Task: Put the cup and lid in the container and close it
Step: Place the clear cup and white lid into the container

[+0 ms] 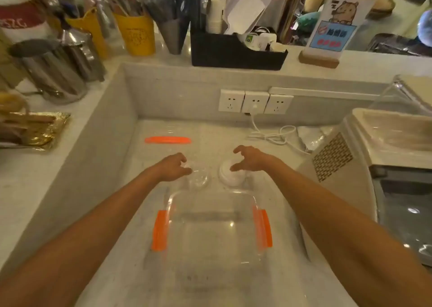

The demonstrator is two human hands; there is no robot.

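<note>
A clear plastic container (254,207) with orange side clips stands open on the counter near me. Just beyond its far rim lie a small clear cup (199,178) on the left and a white round lid (230,178) on the right. My left hand (173,167) is at the cup with fingers curled around its left side; whether it grips is unclear. Over the white lid hovers my right hand (251,158), fingers spread, fingertips touching or just above it. The container's clear cover with an orange edge (167,140) lies farther back on the counter.
A raised ledge surrounds the counter, carrying yellow cups (138,34), metal jugs (53,73), a black organiser (236,54) and a sign (332,26). Wall sockets (254,101) with a white cable (271,136) sit behind. A white appliance (378,147) stands at the right.
</note>
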